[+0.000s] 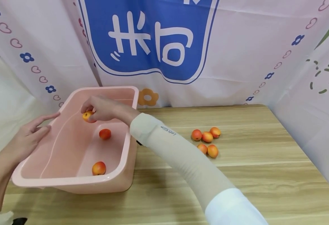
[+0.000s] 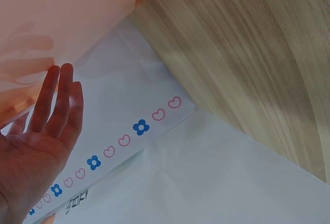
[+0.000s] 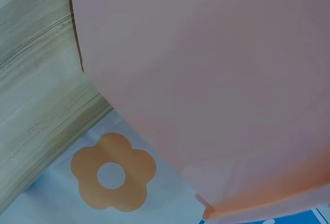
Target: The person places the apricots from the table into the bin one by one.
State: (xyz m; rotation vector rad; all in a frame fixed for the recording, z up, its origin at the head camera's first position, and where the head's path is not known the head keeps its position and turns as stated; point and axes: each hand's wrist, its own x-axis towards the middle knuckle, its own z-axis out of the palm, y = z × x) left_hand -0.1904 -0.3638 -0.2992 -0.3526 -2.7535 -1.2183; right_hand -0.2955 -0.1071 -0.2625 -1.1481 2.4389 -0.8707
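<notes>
A pink plastic tub (image 1: pixel 128 147) stands at the left end of a wooden table. My right hand (image 1: pixel 98 109) reaches over the tub's far part and grips an orange apricot (image 1: pixel 87 116). Two more apricots (image 1: pixel 105 134) (image 1: pixel 98 168) lie on the tub's floor. My left hand (image 1: pixel 31 132) is outside the tub's left wall with straight fingers close to the rim; it holds nothing. In the left wrist view that hand (image 2: pixel 49 126) lies flat beside the tub wall (image 2: pixel 62 18). The right wrist view shows only the tub's outer wall (image 3: pixel 216 80).
Several loose apricots (image 1: pixel 206 141) lie in a cluster on the table (image 1: pixel 265 162) right of the tub. A white printed cloth backdrop (image 1: pixel 153 40) hangs behind and at both sides. The table's right part has open wood.
</notes>
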